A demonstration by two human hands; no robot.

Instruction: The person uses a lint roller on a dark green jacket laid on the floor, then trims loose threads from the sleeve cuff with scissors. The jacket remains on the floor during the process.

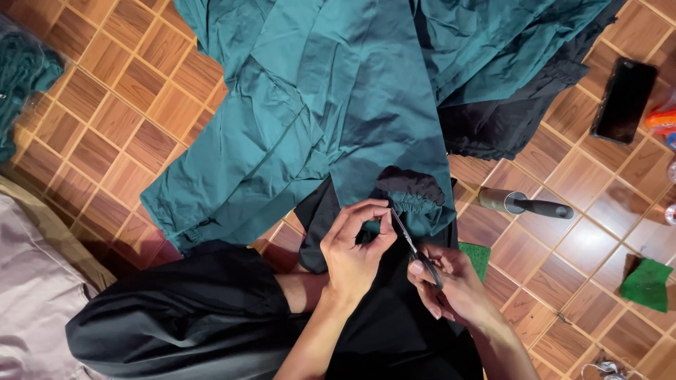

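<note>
The left hand (355, 250) pinches the gathered elastic cuff (415, 200) of a teal garment (338, 105) between thumb and fingertips, pulling the fabric taut so the edge stands clear for trimming; the right hand (447, 281) is closed around small thread snips (415, 250), blades angled up toward the pinched spot just beside the left thumb; the garment is spread over the tiled floor (113, 112) and draped onto the person's lap, cuff nearest the body; a lint roller (524, 204) lies to the right, a dark phone (625, 98) further off, and green fabric scraps (646, 283) nearby
</note>
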